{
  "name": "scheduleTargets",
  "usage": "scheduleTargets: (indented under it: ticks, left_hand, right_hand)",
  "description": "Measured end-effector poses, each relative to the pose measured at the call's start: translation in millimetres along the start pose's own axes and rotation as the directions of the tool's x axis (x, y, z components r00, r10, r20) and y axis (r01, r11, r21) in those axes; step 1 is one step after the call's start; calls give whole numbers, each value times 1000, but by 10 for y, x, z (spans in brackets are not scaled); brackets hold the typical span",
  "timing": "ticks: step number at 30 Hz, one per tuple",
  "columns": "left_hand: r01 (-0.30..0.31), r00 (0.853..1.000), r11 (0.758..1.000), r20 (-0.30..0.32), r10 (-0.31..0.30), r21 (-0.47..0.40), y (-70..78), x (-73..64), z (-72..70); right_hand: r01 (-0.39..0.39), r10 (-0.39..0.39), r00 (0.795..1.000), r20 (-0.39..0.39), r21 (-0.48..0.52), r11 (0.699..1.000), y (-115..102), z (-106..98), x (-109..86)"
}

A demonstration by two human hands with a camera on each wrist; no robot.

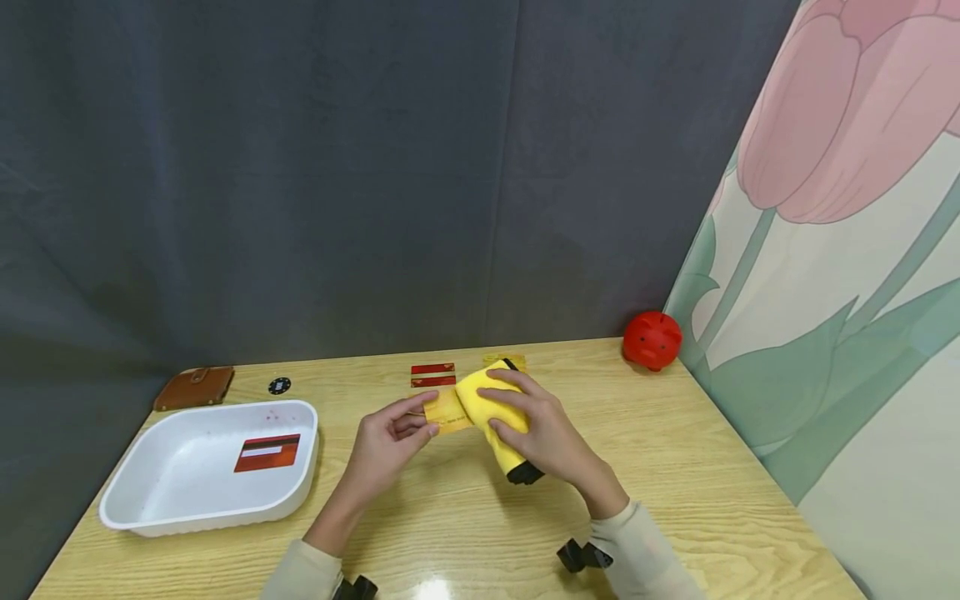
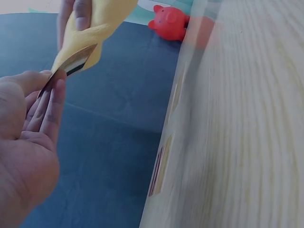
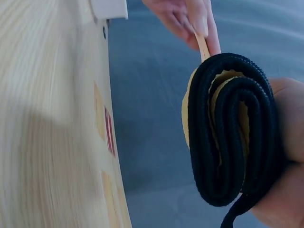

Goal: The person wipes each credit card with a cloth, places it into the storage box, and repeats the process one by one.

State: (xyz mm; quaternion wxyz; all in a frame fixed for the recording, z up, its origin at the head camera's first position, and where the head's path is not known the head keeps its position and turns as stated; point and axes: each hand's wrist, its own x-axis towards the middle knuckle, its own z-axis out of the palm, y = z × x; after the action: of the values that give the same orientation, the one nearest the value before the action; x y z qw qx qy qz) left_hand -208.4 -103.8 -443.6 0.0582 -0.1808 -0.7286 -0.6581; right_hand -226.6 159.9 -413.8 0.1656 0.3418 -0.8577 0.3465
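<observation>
My left hand (image 1: pixel 384 450) pinches a gold-yellow bank card (image 1: pixel 448 413) by one end, between thumb and fingers, above the table. A folded yellow cloth (image 1: pixel 487 408) with black edging is gripped in my right hand (image 1: pixel 551 429), its fingers spread over the top. The cloth overlaps the card's right end. In the left wrist view, the card's dark stripe (image 2: pixel 76 69) shows beside the cloth. The right wrist view looks onto the cloth's rolled black edge (image 3: pixel 228 123), folded in several layers, with the left hand (image 3: pixel 183 21) beyond it.
A white tray (image 1: pixel 176 475) on the left holds a red card (image 1: pixel 267 452). Behind it lie a brown wallet (image 1: pixel 197 388) and a black chip (image 1: pixel 280 386). A red-striped card (image 1: pixel 432 368) and a yellow card (image 1: pixel 516 360) lie near the back edge. A red piggy bank (image 1: pixel 652 340) stands back right.
</observation>
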Motion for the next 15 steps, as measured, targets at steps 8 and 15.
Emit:
scheduleTargets:
  ticks: [8,15]
  left_hand:
    - [27,1000,1000,2,-27,5,-13,15,-117]
    - [-25,999,1000,44,26,-9,7,4,-157]
  right_hand:
    - [-94,97,990,-106,38,995,272,-185,-29]
    - [-131,141,981,-133,78,988,311,-343,-54]
